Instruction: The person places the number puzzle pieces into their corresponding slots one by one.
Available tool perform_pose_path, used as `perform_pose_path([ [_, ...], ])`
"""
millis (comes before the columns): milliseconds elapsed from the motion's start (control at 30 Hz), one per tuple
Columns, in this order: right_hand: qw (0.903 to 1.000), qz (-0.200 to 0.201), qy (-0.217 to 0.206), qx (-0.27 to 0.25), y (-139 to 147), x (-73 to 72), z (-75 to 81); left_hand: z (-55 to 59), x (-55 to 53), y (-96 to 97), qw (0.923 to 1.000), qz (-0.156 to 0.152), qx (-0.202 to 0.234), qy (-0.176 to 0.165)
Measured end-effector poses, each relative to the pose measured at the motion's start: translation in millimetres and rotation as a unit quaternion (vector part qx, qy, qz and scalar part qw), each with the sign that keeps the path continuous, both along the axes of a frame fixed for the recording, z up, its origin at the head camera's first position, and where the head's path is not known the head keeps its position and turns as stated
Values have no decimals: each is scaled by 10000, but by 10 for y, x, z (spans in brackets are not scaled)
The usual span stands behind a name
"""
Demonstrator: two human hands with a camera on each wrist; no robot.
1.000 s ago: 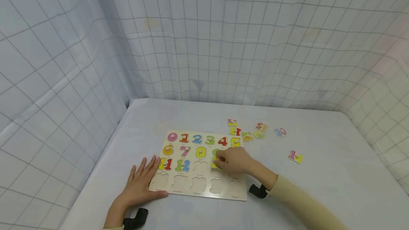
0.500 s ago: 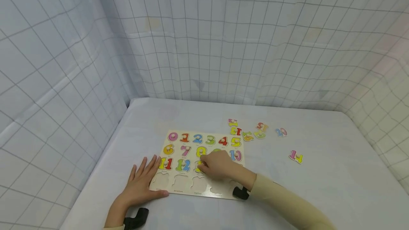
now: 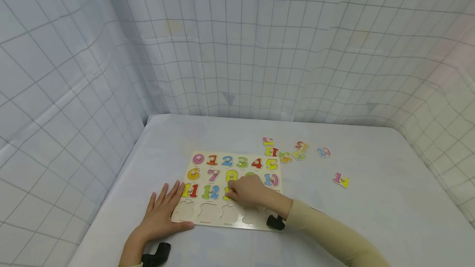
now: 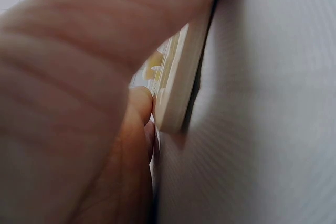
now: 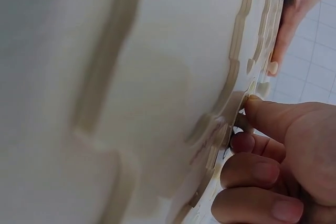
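A wooden number puzzle board (image 3: pixel 200 222) lies on the table, with rows of coloured number pieces set in its upper part. My right hand (image 3: pixel 248 190) is over the third row, right of the blue-green 12 (image 3: pixel 210 192). Its thumb and finger pinch the knob of a yellow number piece (image 3: pixel 226 194), mostly covered by the hand; its full figure is hidden. In the right wrist view the pinched knob (image 5: pixel 242 123) shows close to the board surface. My left hand (image 3: pixel 161 215) rests spread at the board's lower left corner, thumb along the front edge.
Several loose number pieces lie beyond the board's upper right corner, among them a red-and-yellow one (image 3: pixel 271 151) and a blue-and-pink 20 (image 3: pixel 324 152). A pink-and-yellow piece (image 3: pixel 341 180) lies farther right. Bare recesses (image 3: pixel 228 214) line the board's bottom row. Grid-patterned cloth walls surround the table.
My right hand has moved left along the third row with the yellow piece, uncovering the 10, and then stays nearly still. My left hand keeps its place.
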State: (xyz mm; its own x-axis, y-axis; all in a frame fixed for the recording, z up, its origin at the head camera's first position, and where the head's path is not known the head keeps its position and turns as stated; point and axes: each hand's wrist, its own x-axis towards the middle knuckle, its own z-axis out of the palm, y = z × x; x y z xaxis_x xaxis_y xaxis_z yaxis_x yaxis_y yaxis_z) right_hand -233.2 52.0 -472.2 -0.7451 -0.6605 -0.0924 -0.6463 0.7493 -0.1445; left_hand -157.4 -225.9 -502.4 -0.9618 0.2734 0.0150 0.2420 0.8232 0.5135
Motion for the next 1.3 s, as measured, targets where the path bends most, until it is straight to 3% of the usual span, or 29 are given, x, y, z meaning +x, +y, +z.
perform_pose_path([
  [600,10000,-57,-40,0,19,1,-19,-1,-12,-11,10000,-5,22,63],
  [833,9982,-261,-509,-160,150,29,19,-20,-16,-4,10000,-21,7,39],
  [1067,9908,-868,-470,-928,732,-27,135,-27,-23,15,10000,-15,-13,39],
  [1200,9781,-1644,-273,-1247,1222,-51,207,-19,-15,3,10000,-13,3,23],
  [1300,9681,-2202,-152,-1185,1590,-36,237,-12,-6,-7,10000,14,23,-16],
])
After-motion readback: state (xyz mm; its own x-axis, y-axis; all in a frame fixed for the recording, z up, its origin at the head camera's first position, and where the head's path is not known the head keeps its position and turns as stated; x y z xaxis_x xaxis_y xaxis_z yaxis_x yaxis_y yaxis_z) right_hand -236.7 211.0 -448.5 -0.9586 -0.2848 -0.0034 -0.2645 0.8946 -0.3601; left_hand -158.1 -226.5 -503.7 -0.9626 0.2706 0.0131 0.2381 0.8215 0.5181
